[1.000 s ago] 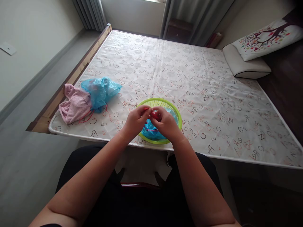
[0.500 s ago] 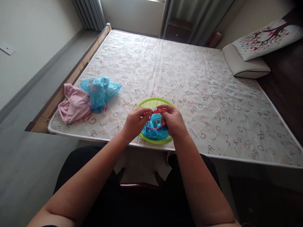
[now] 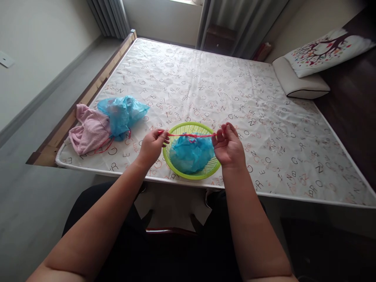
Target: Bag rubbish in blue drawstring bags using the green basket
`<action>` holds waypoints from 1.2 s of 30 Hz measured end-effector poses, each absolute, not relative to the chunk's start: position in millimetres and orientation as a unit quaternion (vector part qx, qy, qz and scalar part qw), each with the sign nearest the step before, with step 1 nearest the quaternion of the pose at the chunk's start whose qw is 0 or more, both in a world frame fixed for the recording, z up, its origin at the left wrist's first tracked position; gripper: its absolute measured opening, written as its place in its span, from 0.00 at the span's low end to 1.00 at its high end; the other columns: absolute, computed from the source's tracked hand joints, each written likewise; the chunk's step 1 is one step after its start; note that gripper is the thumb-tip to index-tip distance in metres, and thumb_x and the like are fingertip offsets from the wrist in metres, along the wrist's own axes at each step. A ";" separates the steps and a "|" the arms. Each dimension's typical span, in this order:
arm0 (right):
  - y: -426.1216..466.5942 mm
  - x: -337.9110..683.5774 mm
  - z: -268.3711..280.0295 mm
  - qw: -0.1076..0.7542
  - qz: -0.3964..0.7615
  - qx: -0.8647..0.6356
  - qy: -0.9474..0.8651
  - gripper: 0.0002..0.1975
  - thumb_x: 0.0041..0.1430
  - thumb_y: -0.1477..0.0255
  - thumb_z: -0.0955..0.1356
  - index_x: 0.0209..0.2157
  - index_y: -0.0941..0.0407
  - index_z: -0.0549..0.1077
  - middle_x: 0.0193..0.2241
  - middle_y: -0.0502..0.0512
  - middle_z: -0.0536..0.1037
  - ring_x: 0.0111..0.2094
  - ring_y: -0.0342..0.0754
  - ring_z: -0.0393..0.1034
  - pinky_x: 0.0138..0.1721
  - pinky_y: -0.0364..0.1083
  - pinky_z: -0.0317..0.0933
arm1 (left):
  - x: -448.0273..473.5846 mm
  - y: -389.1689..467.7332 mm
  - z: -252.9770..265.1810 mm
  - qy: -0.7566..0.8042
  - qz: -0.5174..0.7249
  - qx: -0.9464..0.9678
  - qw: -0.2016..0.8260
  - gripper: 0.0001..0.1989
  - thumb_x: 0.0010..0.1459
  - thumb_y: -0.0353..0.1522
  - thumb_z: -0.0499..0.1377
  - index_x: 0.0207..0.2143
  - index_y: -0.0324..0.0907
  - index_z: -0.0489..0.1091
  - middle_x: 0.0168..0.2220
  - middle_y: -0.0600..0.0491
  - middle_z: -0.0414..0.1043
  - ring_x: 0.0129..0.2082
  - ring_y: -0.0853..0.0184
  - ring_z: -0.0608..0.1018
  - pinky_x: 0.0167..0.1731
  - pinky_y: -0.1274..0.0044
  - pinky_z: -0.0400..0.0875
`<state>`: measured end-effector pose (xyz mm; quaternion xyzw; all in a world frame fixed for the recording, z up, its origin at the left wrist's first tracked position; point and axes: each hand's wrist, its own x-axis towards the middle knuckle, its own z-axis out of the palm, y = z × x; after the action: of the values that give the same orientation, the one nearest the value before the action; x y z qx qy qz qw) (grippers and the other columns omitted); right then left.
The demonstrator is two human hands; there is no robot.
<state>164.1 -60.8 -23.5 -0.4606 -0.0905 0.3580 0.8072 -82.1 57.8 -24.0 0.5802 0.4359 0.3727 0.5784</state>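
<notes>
A blue plastic bag [image 3: 190, 156] sits gathered inside a round green mesh basket [image 3: 194, 176] at the mattress's near edge. Across the top of the bag runs a red drawstring [image 3: 202, 135], stretched taut from side to side. My left hand [image 3: 153, 145] pinches one end of it at the basket's left rim. On the right, my right hand [image 3: 228, 144] grips the other end, palm turned partly up and fingers curled. What lies inside the bag cannot be made out.
A second blue plastic bag [image 3: 122, 115] with red string rests beside a pink cloth [image 3: 89, 131] on the left of the letter-printed mattress [image 3: 188, 86]. A wooden bed rail [image 3: 85, 94] borders the left side. Pillows [image 3: 305, 80] lie at the far right.
My hands have moved apart, left and right, pulling the red drawstring straight. The bag's top, loose between my fingers before, is now drawn together.
</notes>
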 end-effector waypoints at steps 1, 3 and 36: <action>-62.0 168.7 -20.9 0.815 0.350 -0.459 -0.058 0.11 0.62 0.69 0.79 0.43 0.49 0.79 0.40 0.44 0.85 0.36 0.40 0.82 0.38 0.41 0.79 | -84.8 61.4 -24.7 0.450 0.377 0.563 0.581 0.13 0.64 0.41 0.69 0.36 0.40 0.77 0.32 0.51 0.79 0.30 0.67 0.82 0.29 0.78 0.76; -64.3 175.3 -13.2 0.824 0.336 -0.457 0.007 0.06 0.66 0.73 0.77 0.41 0.51 0.79 0.37 0.44 0.84 0.30 0.37 0.78 0.34 0.38 0.77 | -89.8 67.7 -26.3 0.473 0.383 0.529 0.592 0.11 0.64 0.39 0.68 0.36 0.40 0.76 0.33 0.51 0.78 0.29 0.67 0.82 0.28 0.79 0.75; -71.6 188.5 -11.2 0.788 0.296 -0.539 0.007 0.06 0.66 0.75 0.74 0.41 0.51 0.75 0.36 0.45 0.82 0.30 0.42 0.81 0.29 0.40 0.74 | -107.9 83.0 -40.2 0.494 0.417 0.403 0.648 0.14 0.55 0.39 0.73 0.37 0.41 0.76 0.32 0.52 0.77 0.29 0.69 0.79 0.29 0.78 0.73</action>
<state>188.5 -71.6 -11.2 -0.5395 0.0066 0.2958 0.7883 -107.9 83.0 -40.2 0.4026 0.4942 0.4173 0.6477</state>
